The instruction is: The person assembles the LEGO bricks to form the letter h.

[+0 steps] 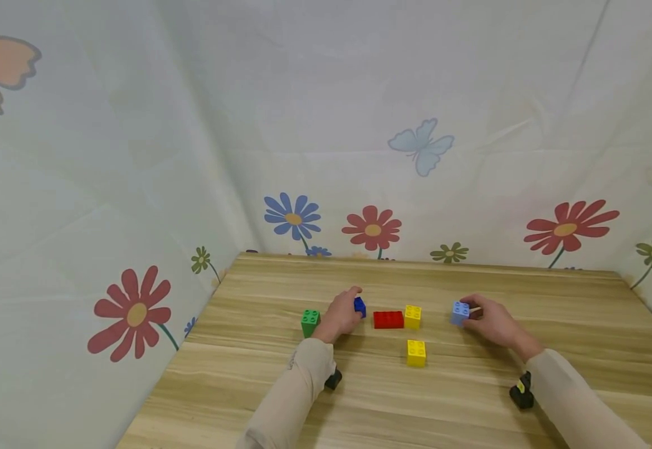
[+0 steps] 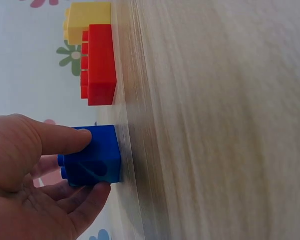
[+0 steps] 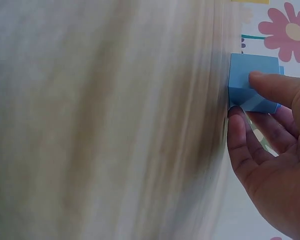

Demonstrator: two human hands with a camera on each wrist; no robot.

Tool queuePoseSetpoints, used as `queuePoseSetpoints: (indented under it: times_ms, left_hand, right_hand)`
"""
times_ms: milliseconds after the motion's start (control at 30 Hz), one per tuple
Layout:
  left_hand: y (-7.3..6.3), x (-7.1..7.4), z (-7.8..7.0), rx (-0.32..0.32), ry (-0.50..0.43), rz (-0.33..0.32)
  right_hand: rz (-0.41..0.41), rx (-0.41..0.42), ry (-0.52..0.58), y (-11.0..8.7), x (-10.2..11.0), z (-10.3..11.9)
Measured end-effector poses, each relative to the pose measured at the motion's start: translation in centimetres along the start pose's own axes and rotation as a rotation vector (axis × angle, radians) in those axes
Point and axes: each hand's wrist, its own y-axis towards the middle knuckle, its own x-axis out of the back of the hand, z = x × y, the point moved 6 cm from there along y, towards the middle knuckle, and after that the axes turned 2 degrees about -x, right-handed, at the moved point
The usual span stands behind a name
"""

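My left hand [image 1: 344,315] pinches a dark blue toy brick [image 2: 92,156] between thumb and fingers, low at the tabletop. In the head view that brick is partly covered by the hand. Over on the right, my right hand [image 1: 494,321] holds a light blue toy brick [image 1: 460,313] from its right side; the right wrist view shows the thumb on one face and fingers beneath. Between the hands lie a long red brick [image 1: 388,320] and a yellow brick [image 1: 412,317] close beside it. Nearer to me sits a second yellow brick [image 1: 416,353].
A green brick [image 1: 310,323] stands just left of my left hand. The wooden table [image 1: 404,411] ends at the back against a white cloth [image 1: 326,125] printed with flowers and butterflies. Black devices [image 1: 522,393] are worn under both wrists.
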Motion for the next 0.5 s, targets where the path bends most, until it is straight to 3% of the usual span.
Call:
queuePoseSetpoints:
  times_ms: [500]
  left_hand:
    - [-0.02, 0.09, -0.11, 0.019, -0.005, -0.033]
  right_hand:
    - [0.020, -0.037, -0.014, 0.32, -0.74, -0.03]
